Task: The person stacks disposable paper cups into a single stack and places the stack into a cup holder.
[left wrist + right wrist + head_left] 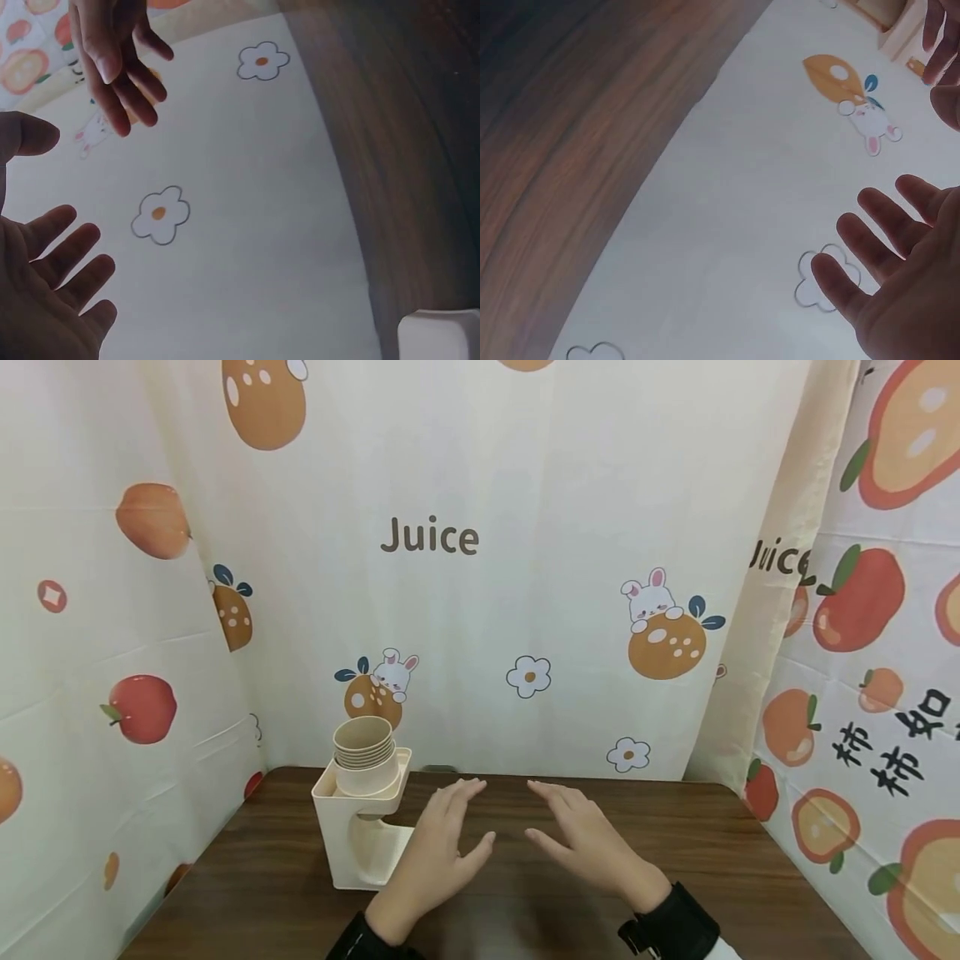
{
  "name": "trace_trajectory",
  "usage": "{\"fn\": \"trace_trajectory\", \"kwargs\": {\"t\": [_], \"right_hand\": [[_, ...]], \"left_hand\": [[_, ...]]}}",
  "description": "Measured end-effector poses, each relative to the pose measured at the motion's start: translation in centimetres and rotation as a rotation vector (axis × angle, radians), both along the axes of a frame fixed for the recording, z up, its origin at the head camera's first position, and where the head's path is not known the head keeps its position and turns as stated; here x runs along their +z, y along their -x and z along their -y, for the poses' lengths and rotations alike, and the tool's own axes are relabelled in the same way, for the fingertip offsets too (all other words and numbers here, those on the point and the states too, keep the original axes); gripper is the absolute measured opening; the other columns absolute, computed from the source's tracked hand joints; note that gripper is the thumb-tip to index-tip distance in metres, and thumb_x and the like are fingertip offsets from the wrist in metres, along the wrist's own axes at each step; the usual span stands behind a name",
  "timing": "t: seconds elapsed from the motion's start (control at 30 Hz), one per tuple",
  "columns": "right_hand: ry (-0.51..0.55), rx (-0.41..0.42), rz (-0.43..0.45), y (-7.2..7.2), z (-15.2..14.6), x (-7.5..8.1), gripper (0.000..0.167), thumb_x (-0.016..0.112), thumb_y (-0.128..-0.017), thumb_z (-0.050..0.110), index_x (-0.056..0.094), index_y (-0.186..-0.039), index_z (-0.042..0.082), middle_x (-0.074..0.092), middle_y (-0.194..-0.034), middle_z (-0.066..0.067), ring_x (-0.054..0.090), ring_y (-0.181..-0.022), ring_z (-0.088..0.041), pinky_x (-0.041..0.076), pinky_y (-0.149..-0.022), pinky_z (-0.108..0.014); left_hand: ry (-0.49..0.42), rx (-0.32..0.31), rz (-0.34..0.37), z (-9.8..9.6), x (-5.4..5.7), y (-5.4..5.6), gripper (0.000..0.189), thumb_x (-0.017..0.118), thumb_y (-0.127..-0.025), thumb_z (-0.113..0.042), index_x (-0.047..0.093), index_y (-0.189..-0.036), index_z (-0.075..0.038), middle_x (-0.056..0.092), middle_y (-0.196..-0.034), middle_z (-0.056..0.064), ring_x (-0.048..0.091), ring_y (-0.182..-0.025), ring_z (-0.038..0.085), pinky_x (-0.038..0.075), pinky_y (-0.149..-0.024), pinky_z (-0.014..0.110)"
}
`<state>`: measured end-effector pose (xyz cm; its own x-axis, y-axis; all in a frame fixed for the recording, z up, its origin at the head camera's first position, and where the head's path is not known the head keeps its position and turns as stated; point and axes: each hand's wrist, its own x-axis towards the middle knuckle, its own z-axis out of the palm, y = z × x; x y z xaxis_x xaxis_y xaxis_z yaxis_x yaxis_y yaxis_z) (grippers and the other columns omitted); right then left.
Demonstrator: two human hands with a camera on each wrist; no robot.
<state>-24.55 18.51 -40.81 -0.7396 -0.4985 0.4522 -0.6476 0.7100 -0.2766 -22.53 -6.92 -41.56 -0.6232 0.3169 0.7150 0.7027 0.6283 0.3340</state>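
Both hands hover over the dark wooden table with nothing in them. My left hand (441,852) has its fingers spread and its thumb apart, just right of a cream-coloured holder (337,843). My right hand (596,847) mirrors it to the right, fingers extended toward the left hand. A stack of cream cups (365,752) sits nested in the top of the holder. In the left wrist view the left palm (45,292) faces the right hand (120,60). The right wrist view shows the right palm (915,277) with its fingers apart.
The wooden table (540,918) reaches back to a white curtain (480,610) printed with fruit, rabbits, flowers and the word Juice. More printed cloth (847,710) hangs along the right side, and another cloth panel (75,793) along the left. The holder stands at the table's left.
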Motion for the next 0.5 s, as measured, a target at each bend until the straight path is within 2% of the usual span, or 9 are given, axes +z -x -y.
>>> {"fn": "trace_trajectory", "kwargs": {"t": [0.13,0.33,0.5], "right_hand": [[-0.018,-0.034,-0.07,-0.1,-0.6,-0.8,0.065,0.065,-0.097,0.046,0.044,-0.151,0.016,0.052,-0.145,-0.005,0.049,-0.131,-0.03,0.045,-0.095,-0.06],[-0.057,-0.094,-0.17,-0.2,-1.3,-2.4,0.066,0.072,-0.093,0.042,0.049,-0.147,0.012,0.054,-0.143,-0.011,0.049,-0.13,-0.034,0.045,-0.093,-0.059],[-0.08,-0.146,-0.199,-0.4,-1.7,-3.4,0.068,0.075,-0.089,0.042,0.051,-0.145,0.011,0.054,-0.143,-0.012,0.049,-0.13,-0.038,0.046,-0.092,-0.06]], "left_hand": [[0.033,0.018,0.044,-0.6,-0.9,0.4,0.062,0.075,-0.088,-0.032,0.051,-0.141,-0.009,0.054,-0.141,0.009,0.048,-0.133,0.032,0.035,-0.109,0.057],[0.104,0.047,0.101,-1.2,-2.2,0.7,0.064,0.073,-0.089,-0.039,0.052,-0.143,-0.01,0.051,-0.145,0.01,0.044,-0.136,0.035,0.033,-0.11,0.058],[0.164,0.067,0.131,-1.6,-3.2,0.9,0.066,0.072,-0.089,-0.042,0.053,-0.142,-0.01,0.049,-0.147,0.011,0.041,-0.139,0.036,0.031,-0.11,0.06]]}}
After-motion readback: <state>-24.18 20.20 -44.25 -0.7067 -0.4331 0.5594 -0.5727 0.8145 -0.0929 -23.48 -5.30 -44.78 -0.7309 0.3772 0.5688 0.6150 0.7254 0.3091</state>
